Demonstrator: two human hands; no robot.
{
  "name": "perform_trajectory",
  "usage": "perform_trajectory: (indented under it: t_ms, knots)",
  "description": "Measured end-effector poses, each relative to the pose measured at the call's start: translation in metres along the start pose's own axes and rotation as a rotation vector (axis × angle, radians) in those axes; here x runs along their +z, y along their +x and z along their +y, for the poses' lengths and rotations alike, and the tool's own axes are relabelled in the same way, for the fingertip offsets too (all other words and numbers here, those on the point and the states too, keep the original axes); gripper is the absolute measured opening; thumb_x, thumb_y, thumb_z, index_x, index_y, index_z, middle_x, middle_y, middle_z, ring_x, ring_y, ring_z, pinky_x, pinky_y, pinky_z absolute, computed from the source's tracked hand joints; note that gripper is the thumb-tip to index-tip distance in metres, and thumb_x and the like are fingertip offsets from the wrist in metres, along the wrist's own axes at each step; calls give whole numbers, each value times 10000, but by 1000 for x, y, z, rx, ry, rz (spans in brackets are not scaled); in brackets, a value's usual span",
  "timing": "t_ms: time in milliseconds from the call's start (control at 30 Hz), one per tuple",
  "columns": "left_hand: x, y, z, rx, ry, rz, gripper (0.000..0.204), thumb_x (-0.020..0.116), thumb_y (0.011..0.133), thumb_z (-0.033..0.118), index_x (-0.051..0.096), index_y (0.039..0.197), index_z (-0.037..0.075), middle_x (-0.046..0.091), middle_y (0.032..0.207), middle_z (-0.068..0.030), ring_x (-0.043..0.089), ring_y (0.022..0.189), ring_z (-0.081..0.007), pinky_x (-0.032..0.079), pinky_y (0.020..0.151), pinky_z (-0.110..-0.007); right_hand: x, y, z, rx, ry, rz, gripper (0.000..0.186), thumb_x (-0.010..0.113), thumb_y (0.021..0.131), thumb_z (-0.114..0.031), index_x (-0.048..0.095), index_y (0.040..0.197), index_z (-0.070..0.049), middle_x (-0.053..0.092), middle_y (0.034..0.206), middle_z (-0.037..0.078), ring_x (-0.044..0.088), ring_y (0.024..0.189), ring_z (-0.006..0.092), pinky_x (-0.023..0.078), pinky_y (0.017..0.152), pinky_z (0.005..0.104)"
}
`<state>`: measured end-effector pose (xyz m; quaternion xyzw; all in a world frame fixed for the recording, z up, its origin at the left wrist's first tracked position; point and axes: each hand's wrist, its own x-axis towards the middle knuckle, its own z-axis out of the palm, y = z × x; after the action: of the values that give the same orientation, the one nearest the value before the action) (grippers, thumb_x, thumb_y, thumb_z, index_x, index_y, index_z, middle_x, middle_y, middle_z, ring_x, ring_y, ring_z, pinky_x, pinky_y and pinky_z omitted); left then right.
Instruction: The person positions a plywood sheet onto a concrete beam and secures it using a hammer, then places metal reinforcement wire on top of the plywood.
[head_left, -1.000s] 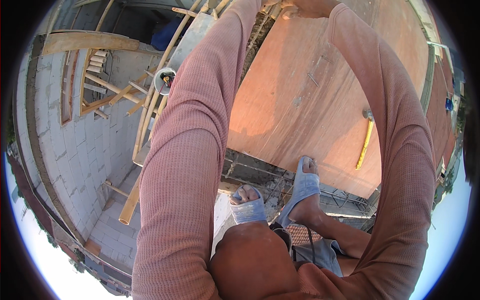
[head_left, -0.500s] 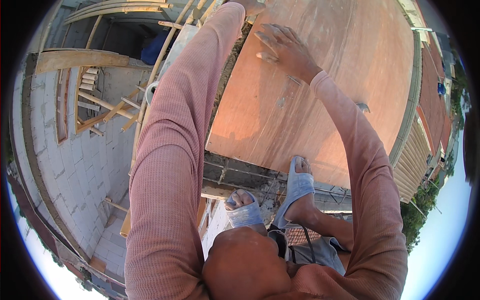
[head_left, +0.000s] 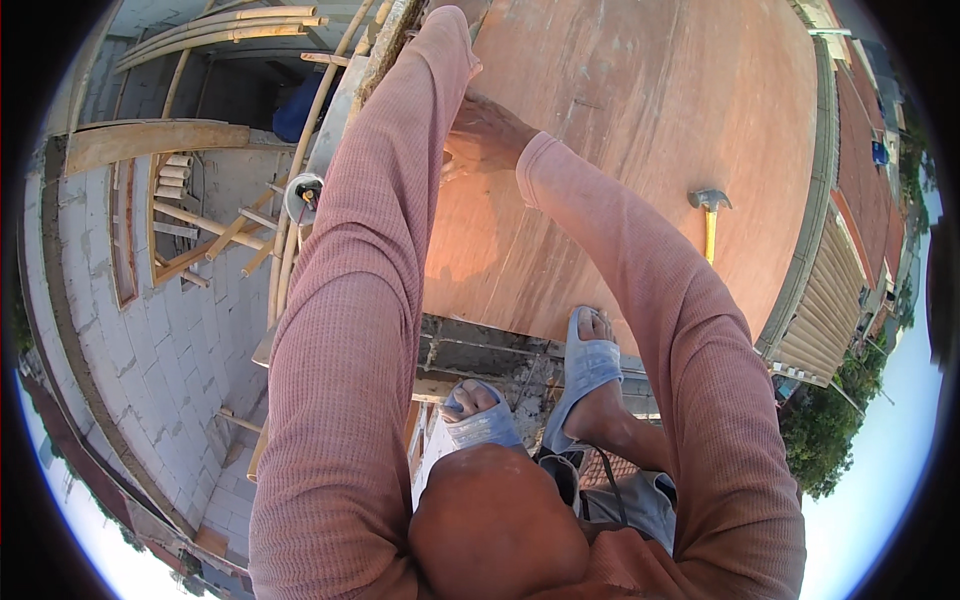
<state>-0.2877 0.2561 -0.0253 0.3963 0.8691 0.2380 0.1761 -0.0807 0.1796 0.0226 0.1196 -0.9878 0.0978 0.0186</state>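
**Probably Stiff and Weighty: a Wide Wooden Board (head_left: 640,110)**

By its breadth, the wooden board is likely being stiff rather than soft, fairly heavy across its whole spread and awkward to handle alone. Its smooth, dusty-looking face is probably giving little grip, so opposite edges are seeming the best places to take hold, with fingers underneath. Its corners are probably running more risk of chipping than the middle is of breaking.

It is lying flat ahead, with the toe of the right sandal (head_left: 588,362) overlapping its near edge. A claw hammer (head_left: 709,205) is resting on its right part, the handle partly hiding behind the right sleeve (head_left: 650,265).

The board is showing a reddish-brown face, long darker streaks of grain, pale scuffs, and a shadow near its left side.

The right hand (head_left: 490,130) is hanging above the board's left part, its fingers disappearing behind the left sleeve (head_left: 370,260); whether it is gripping anything, I cannot tell. That sleeve is hiding the left hand, so its hold is staying unknown.
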Motion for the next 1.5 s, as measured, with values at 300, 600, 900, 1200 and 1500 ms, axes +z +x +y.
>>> perform_trajectory:
  t_ms: [300, 600, 900, 1200, 1500]
  knots:
    - [14, -4, -9, -68, -271, 22, 256, 690, 829, 340, 767, 928, 118, 736, 1001, -166, 702, 974, -335, 552, 850, -399, -3, 3, -6, 55, 79, -76, 882, 632, 752, -729, 547, 1303, -45, 508, 1408, 89, 341, 1396, 287, 214, 1201, 476]
    - [19, 4, -9, -56, -304, 87, 283, 679, 823, 315, 759, 973, 89, 722, 1029, -205, 684, 1022, -373, 535, 892, -450, -13, 6, -8, 115, 112, -240, 831, 613, 807, -687, 473, 1378, -100, 423, 1482, 74, 267, 1441, 280, 154, 1236, 453]
    - [22, 1, -4, -9, -191, 22, 277, 625, 857, 343, 767, 935, 119, 730, 1002, -176, 697, 982, -347, 544, 867, -447, 9, -20, -9, 149, 175, -17, 688, 586, 849, -660, 562, 1303, -143, 451, 1451, 56, 330, 1409, 295, 230, 1223, 449]
    - [33, 15, 9, 200, 111, -108, 302, 570, 890, 370, 775, 896, 148, 737, 974, -146, 709, 941, -321, 554, 843, -443, 18, -77, 82, 853, -165, 345, 621, 426, 986, -560, 413, 1492, -201, 322, 1573, 85, 261, 1459, 314, 180, 1204, 506]
    - [56, 55, -53, 813, 511, -37, 234, 592, 886, 301, 760, 796, 164, 731, 827, -106, 715, 774, -275, 567, 722, -405, 18, -57, 79, 915, -167, 270, 673, 339, 999, -608, 317, 1550, -221, 252, 1621, 84, 179, 1500, 320, 105, 1217, 504]
